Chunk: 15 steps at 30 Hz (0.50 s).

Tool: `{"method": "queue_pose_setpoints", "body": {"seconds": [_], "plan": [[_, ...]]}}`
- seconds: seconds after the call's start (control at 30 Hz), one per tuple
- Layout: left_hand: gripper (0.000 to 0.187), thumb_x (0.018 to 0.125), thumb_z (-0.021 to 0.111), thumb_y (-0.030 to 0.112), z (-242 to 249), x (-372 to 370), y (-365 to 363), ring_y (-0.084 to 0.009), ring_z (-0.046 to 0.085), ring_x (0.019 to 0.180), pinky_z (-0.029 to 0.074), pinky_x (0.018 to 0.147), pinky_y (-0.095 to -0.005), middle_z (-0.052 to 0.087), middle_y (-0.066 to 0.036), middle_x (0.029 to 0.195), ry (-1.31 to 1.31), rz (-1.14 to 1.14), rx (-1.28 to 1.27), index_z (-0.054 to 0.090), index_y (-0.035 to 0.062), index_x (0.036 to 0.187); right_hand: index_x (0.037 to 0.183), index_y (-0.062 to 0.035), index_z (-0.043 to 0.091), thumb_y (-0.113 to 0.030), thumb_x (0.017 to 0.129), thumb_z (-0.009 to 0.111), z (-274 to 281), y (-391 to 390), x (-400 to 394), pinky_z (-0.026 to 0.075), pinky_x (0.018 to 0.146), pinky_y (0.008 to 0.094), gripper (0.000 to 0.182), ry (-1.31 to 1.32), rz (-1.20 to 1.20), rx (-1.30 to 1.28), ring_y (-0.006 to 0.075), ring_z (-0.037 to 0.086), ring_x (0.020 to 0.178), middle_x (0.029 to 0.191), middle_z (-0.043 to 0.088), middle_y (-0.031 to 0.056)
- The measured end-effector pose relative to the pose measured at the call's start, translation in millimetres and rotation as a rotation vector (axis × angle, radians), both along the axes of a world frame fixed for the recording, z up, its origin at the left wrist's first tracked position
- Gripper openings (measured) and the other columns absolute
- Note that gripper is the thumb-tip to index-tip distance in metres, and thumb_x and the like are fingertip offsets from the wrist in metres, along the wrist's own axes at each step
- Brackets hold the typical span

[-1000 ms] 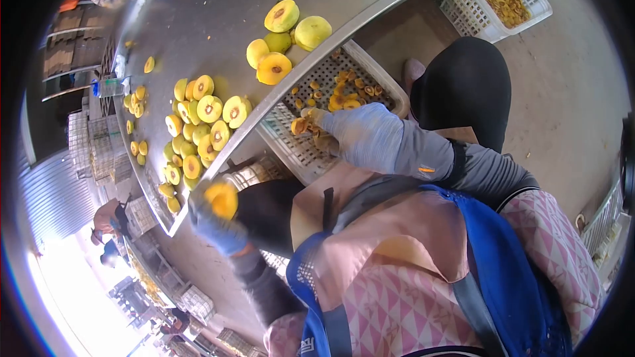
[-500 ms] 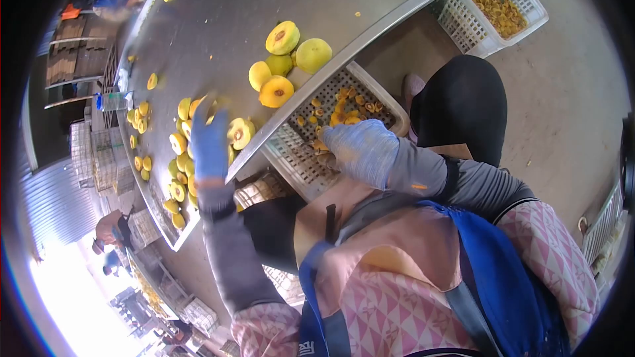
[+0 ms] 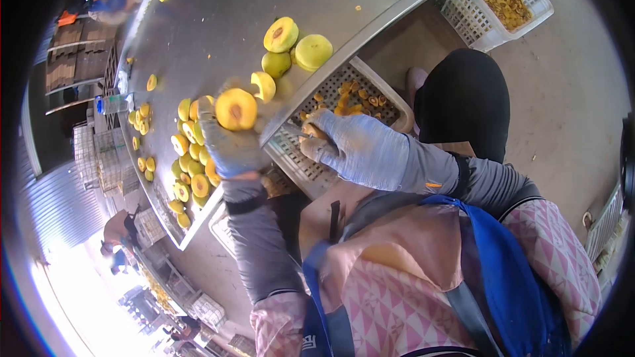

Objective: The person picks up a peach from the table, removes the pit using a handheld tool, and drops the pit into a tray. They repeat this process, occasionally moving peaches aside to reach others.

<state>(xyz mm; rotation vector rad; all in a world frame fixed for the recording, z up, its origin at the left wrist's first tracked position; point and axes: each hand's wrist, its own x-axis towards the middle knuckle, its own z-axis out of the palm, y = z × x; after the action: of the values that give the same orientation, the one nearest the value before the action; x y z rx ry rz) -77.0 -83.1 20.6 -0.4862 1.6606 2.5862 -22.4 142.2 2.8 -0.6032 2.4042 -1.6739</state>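
Observation:
My left hand (image 3: 231,151), in a grey-blue glove, grips a yellow peach half (image 3: 236,109) with its cut face and brown centre showing. My right hand (image 3: 364,149), gloved alike, is closed on a small tool (image 3: 291,129) whose thin metal end points at the peach half; most of its handle is hidden in the fist. Just past the held fruit lie a peach half with its pit (image 3: 280,34), a whole-looking green-yellow peach (image 3: 313,52) and another partly covered piece (image 3: 264,86). Left of my left hand, a pile of peach halves (image 3: 193,165) rests on the metal table (image 3: 218,39).
Under my right hand stands a white plastic crate (image 3: 380,82) with pits and scraps inside. Another crate (image 3: 463,16), full of orange-brown scraps, is on the floor at upper right. The table's raised metal edge (image 3: 370,30) runs between. People work in the background.
My left hand has moved right from the pile and now has a peach half in it. My right hand has come slightly left towards it, and the tool's metal end now shows.

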Motion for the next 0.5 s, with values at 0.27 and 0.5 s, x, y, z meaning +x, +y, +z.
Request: {"method": "queue_pose_setpoints", "body": {"seconds": [0.27,0.5], "plan": [[0.053,0.101,0.034,0.044,-11,54,71,-0.0220,0.059,0.094,0.048,0.089,-0.0344,0.062,-0.016,0.104,0.148,0.138,-0.115,0.053,-0.0021,0.120,0.100,-0.0003,0.052,-0.031,0.094,0.056,-2,-14,7,0.050,0.055,0.0444,0.032,0.069,-0.046,-0.021,0.0374,0.062,0.061,0.066,0.061,0.0194],[0.053,0.101,0.035,0.046,-17,58,80,-0.0203,0.057,0.094,0.046,0.087,-0.0324,0.062,-0.014,0.103,0.259,0.181,-0.366,0.054,-0.0017,0.117,0.097,0.0010,0.054,-0.034,0.096,0.053,-13,-20,9,0.050,0.052,0.0413,0.035,0.295,-0.091,0.041,0.0341,0.062,0.058,0.063,0.060,0.0174]]}}
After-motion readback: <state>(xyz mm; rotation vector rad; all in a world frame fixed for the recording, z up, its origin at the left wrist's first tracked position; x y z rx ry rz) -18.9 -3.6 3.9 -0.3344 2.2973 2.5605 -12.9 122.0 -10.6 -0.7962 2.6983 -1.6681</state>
